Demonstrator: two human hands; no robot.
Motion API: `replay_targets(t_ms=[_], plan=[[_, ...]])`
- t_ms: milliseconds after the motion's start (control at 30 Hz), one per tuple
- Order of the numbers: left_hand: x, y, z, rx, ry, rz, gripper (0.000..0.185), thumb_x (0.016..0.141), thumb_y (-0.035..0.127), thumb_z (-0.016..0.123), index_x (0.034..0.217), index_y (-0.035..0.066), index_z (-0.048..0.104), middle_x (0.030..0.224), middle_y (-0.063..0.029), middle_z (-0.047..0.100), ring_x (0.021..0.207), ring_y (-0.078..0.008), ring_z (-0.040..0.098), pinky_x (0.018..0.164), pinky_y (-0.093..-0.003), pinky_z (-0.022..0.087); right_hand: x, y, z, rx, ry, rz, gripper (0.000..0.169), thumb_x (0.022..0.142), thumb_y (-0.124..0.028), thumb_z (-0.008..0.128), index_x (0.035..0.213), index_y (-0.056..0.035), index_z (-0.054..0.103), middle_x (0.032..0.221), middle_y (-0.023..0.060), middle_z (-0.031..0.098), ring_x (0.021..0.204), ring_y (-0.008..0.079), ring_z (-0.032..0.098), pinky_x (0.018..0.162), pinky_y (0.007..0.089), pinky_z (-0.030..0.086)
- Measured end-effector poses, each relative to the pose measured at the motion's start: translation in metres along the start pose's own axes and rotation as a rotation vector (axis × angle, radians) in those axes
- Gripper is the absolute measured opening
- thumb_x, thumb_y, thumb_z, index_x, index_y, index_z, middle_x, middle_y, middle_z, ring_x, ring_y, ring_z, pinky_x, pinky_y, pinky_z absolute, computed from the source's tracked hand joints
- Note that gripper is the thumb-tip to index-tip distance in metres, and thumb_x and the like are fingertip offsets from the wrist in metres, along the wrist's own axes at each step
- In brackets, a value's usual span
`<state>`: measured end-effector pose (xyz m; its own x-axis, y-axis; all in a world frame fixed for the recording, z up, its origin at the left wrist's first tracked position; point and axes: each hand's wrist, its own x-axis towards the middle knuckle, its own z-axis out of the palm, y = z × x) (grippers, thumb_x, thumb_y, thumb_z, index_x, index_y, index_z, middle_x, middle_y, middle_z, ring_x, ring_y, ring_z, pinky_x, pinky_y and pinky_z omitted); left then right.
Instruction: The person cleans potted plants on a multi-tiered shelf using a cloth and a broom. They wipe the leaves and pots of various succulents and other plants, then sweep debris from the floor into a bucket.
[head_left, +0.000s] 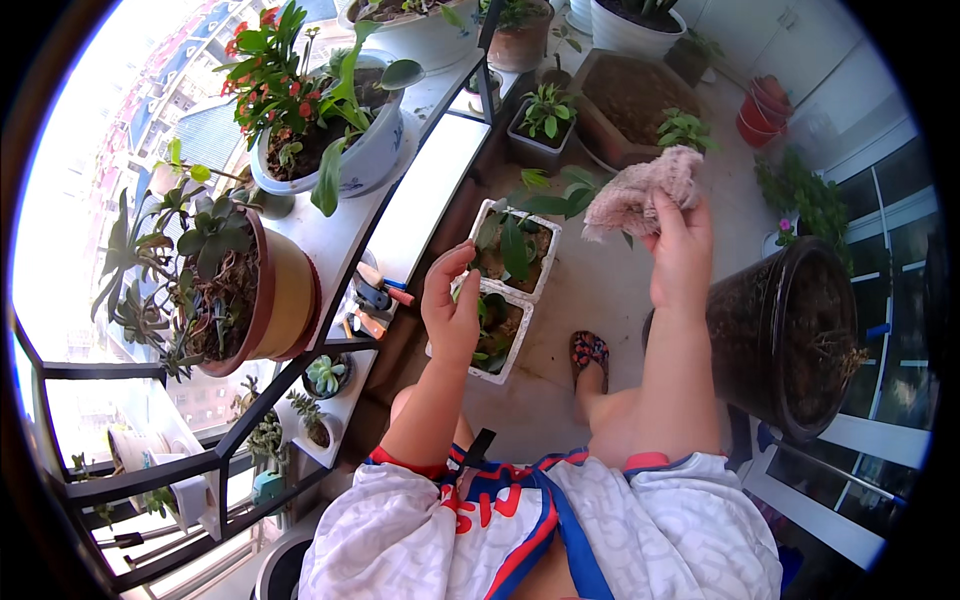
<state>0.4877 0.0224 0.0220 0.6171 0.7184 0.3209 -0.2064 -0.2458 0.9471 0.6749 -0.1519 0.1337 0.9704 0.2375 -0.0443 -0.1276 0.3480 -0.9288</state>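
Observation:
A crumpled pink cloth (637, 196) is pinched between the thumb and fingers of my right hand (679, 251), raised over the floor. My left hand (450, 300) is held up with nothing in it, its fingers loosely bent and apart from the thumb. Just behind that hand, partly covered by it, stand two white foam planter boxes (534, 301) with soil and leafy plants. Long green leaves (555, 204) from the farther box reach toward the cloth; I cannot tell whether any touch it.
To the left, a black metal shelf frame (405, 165) carries a red-flowered plant in a blue-white pot (375, 154) and a succulent in a brown pot (289, 289). Hand tools (371, 296) lie on its lower shelf. A large dark pot (780, 337) stands right; a hexagonal planter (637, 97) sits ahead.

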Motion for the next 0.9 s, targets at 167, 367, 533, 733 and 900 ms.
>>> replay_targets(t_ms=[167,367,533,733,900], plan=[[0.013,0.040,0.022,0.189,-0.194,0.230,0.066,0.083,-0.003,0.069,0.144,0.005,0.044,0.153,-0.0167,0.042,0.131,-0.0260,0.052,0.105,-0.0378,0.044,-0.009,0.028,0.015,-0.153,-0.242,-0.017,0.042,0.098,-0.009,0.063,0.138,-0.0050,0.053,0.119,0.0063,0.067,0.104,0.0129,0.064,0.090,0.0299,0.052],[0.024,0.060,0.050,0.200,-0.330,0.287,0.093,0.071,0.001,0.077,0.153,0.009,0.035,0.155,-0.0223,0.033,0.142,-0.0400,0.039,0.113,-0.0445,0.040,-0.034,0.041,0.041,-0.294,-0.549,0.205,0.044,0.094,-0.008,0.061,0.137,-0.0009,0.053,0.112,0.0122,0.069,0.099,0.0194,0.067,0.088,0.0330,0.052],[0.023,0.051,0.050,0.288,-0.256,0.277,0.087,0.072,-0.004,0.072,0.151,0.007,0.038,0.150,-0.0212,0.040,0.133,-0.0374,0.049,0.108,-0.0420,0.044,-0.039,0.031,0.048,-0.600,-0.613,0.087,0.046,0.091,-0.021,0.062,0.130,0.0003,0.054,0.113,0.0249,0.067,0.103,0.0414,0.065,0.088,0.0431,0.052],[0.027,0.035,0.049,0.246,-0.232,0.289,0.069,0.077,-0.009,0.066,0.143,0.005,0.049,0.139,-0.0163,0.053,0.128,-0.0332,0.054,0.106,-0.0397,0.045,-0.043,0.033,0.047,-0.763,-0.597,0.068,0.050,0.090,-0.021,0.069,0.131,0.0006,0.053,0.113,0.0209,0.068,0.101,0.0335,0.068,0.086,0.0392,0.053],[0.025,0.012,0.037,0.064,-0.170,0.031,0.056,0.091,-0.009,0.058,0.144,0.001,0.044,0.138,-0.0132,0.055,0.120,-0.0192,0.059,0.100,-0.0321,0.050,-0.043,0.029,0.043,-0.937,-0.511,-0.070,0.064,0.090,-0.041,0.067,0.138,-0.0024,0.049,0.131,0.0195,0.060,0.114,0.0365,0.062,0.092,0.0442,0.052]])
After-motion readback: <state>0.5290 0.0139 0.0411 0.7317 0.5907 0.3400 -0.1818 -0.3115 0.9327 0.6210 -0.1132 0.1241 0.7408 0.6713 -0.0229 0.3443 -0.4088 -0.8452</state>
